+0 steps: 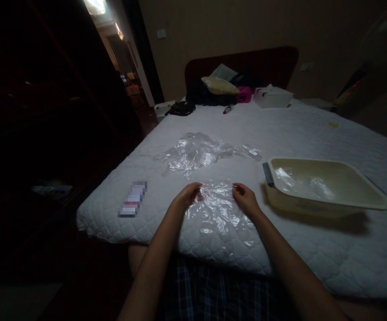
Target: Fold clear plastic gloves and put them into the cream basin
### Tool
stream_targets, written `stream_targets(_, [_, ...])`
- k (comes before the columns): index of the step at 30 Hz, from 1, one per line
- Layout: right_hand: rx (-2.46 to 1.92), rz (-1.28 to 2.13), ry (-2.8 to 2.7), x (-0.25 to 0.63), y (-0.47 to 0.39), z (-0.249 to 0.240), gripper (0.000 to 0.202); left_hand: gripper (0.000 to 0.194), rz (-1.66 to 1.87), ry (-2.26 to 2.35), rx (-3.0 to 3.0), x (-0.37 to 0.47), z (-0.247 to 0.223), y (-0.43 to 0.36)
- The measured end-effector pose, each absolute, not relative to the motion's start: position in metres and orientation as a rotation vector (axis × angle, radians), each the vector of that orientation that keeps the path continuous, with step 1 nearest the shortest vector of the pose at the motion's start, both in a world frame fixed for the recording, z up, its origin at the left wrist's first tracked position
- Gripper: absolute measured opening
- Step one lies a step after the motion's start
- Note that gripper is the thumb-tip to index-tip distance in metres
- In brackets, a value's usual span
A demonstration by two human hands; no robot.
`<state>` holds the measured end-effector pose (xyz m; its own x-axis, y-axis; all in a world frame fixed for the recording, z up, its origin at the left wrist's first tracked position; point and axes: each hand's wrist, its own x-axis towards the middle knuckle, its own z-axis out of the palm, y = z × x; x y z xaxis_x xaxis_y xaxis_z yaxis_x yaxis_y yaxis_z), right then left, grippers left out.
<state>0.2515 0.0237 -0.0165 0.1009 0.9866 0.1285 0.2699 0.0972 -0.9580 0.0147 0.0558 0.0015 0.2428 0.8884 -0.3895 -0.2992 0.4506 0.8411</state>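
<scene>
While pinching far edge of clear plastic sheet (220, 209) w/ L hand (189, 193) & R hand (246, 199), one each side, have it laid on white bed (316, 261) nr front edge, just short of crumpled plastic pile (198, 154), L of beige tub (302, 207)

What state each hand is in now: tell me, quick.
Left hand: closed, pinching clear plastic near its far edge.
Right hand: closed, pinching the same piece.
</scene>
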Motion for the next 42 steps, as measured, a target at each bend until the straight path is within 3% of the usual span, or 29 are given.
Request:
stream_targets(10, [-1.459, 0.516, -1.574, 0.249, 0.015, 0.002, 0.029, 0.018, 1.153, 1.070, 0.782, -0.039, 0.005, 0.043])
stream_targets(17, [-1.228, 0.439, -2.061, 0.178, -0.029, 0.032, 0.025, 0.015, 1.318, 0.869, 0.616, -0.062, -0.012, 0.035])
stream_targets(23, [-1.211, 0.356, -2.498, 0.115, -0.059, 0.025, 0.023, 0.016, 1.336, 0.828, 0.632, -0.060, -0.016, 0.035])
stream_targets(31, [-1.341, 0.207, -2.611, 0.096, -0.055, 0.019, 0.021, 0.016, 1.346, 0.821, 0.637, -0.061, -0.016, 0.034])
stream_targets(36, [-1.393, 0.362, -2.482, 0.101, -0.050, 0.023, 0.021, 0.022, 1.317, 0.826, 0.751, -0.059, -0.011, 0.026])
stream_targets(42, [-1.259, 0.849, -1.963, 0.118, -0.033, 0.028, 0.019, 0.023, 1.154, 0.869, 0.896, -0.054, -0.011, 0.022])
